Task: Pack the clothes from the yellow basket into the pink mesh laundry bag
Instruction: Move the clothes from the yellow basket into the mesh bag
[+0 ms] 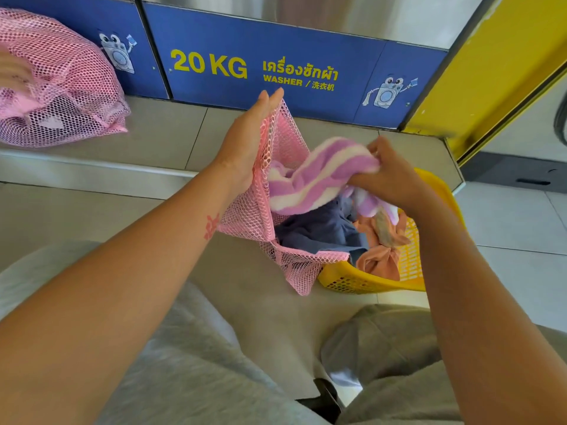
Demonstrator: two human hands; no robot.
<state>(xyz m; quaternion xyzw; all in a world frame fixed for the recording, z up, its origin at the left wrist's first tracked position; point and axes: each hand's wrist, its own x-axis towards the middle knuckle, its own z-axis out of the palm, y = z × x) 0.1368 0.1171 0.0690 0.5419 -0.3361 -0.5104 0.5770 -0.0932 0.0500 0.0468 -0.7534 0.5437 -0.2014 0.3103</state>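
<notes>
My left hand (245, 142) holds up the rim of the pink mesh laundry bag (260, 216), keeping its mouth wide. My right hand (389, 176) grips a purple-and-white striped cloth (313, 179) at the bag's opening, part of it lying inside the mouth. The bag hangs over the left edge of the yellow basket (411, 265) on the floor. In the basket lie a grey-blue garment (322, 231) and an orange garment (383, 253). How much is in the bag is hidden.
A second, stuffed pink mesh bag (61, 87) rests on the ledge at far left, with another person's hand (12, 75) on it. Blue washer panels (276, 65) stand behind the ledge. A yellow panel (491, 72) rises at right. My grey-clad knees fill the foreground.
</notes>
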